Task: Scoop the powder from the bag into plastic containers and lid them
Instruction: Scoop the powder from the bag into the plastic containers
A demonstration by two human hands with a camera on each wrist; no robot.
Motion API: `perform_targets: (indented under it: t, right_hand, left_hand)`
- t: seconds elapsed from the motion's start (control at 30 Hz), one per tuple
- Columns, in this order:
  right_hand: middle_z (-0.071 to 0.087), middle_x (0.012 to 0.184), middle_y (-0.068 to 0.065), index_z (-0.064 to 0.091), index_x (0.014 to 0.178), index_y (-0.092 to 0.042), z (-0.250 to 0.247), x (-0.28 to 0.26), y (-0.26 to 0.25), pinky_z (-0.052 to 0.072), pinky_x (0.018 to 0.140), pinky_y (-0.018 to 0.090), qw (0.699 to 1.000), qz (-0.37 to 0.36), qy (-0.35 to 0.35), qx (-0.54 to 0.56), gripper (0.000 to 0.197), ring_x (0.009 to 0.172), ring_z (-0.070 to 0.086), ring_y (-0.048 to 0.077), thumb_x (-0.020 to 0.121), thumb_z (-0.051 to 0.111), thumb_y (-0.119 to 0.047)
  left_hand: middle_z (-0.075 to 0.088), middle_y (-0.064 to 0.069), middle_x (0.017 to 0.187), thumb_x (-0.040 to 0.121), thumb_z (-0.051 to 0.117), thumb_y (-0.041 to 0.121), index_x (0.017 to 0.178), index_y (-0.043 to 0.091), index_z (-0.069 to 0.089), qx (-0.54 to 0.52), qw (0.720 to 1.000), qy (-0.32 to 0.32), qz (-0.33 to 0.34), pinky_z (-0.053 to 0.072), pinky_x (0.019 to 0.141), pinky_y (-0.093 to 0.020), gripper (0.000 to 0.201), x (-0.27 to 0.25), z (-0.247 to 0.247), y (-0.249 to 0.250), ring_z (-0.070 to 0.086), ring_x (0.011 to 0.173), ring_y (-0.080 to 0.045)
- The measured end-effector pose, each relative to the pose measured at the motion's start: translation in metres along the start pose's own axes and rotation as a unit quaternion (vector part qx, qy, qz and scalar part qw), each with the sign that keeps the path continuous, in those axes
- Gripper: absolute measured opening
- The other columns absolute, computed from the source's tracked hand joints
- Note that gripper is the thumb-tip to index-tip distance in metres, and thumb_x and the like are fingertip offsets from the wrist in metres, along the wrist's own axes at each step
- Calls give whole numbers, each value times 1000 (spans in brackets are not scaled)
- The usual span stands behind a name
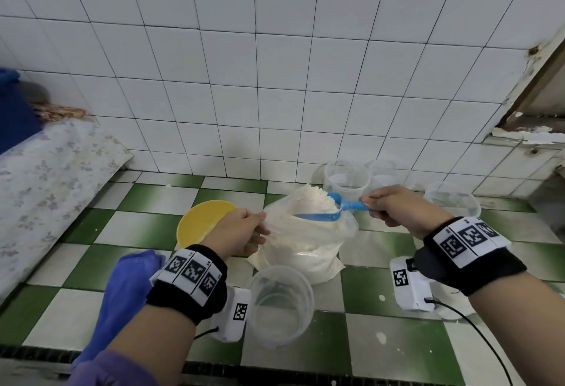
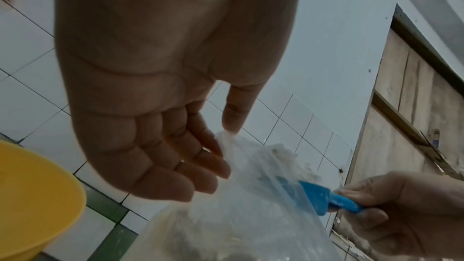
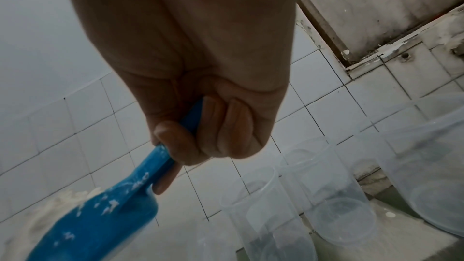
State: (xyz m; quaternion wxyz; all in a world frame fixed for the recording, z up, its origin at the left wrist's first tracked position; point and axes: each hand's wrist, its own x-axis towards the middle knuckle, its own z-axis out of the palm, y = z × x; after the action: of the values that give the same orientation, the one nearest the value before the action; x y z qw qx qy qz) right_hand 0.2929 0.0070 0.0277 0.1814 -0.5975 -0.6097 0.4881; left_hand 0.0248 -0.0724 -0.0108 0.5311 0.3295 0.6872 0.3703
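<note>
A clear plastic bag (image 1: 305,245) of white powder stands on the checkered counter. My left hand (image 1: 241,229) pinches the bag's left rim between thumb and fingers (image 2: 213,148), and the bag (image 2: 251,195) stays open. My right hand (image 1: 394,205) grips the handle of a blue scoop (image 1: 333,208). The scoop's bowl is heaped with powder inside the bag mouth. In the right wrist view my right hand (image 3: 200,136) curls round the scoop (image 3: 105,215). An empty clear container (image 1: 281,303) stands just in front of the bag.
More empty clear containers (image 1: 345,177) (image 1: 452,199) stand behind and to the right of the bag, also seen as containers (image 3: 334,195). A yellow bowl (image 1: 201,220) sits left of the bag. A blue cloth (image 1: 128,294) lies at the front left. A tiled wall (image 1: 275,80) backs the counter.
</note>
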Motion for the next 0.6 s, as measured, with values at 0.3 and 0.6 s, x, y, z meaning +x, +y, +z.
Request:
perform_targets:
  t: [0.3, 0.6]
  right_hand:
    - [43, 55, 3, 72, 88, -6, -7, -32, -1, 17, 54, 30, 995, -45, -86, 37, 22, 58, 27, 21, 94, 52, -9]
    - [46, 54, -5, 72, 87, -8, 45, -57, 24, 30, 51, 15, 983, -4, -154, -98, 20, 50, 38, 6, 94, 55, -16]
  left_hand:
    - [64, -2, 77, 98, 54, 25, 90, 6, 58, 5, 1000, -25, -7, 52, 51, -21, 21, -3, -8, 1, 58, 65, -13]
    - [67, 2, 79, 96, 57, 26, 91, 10, 60, 58, 996, -61, 5, 44, 76, -32, 17, 2, -18, -1, 61, 75, -14]
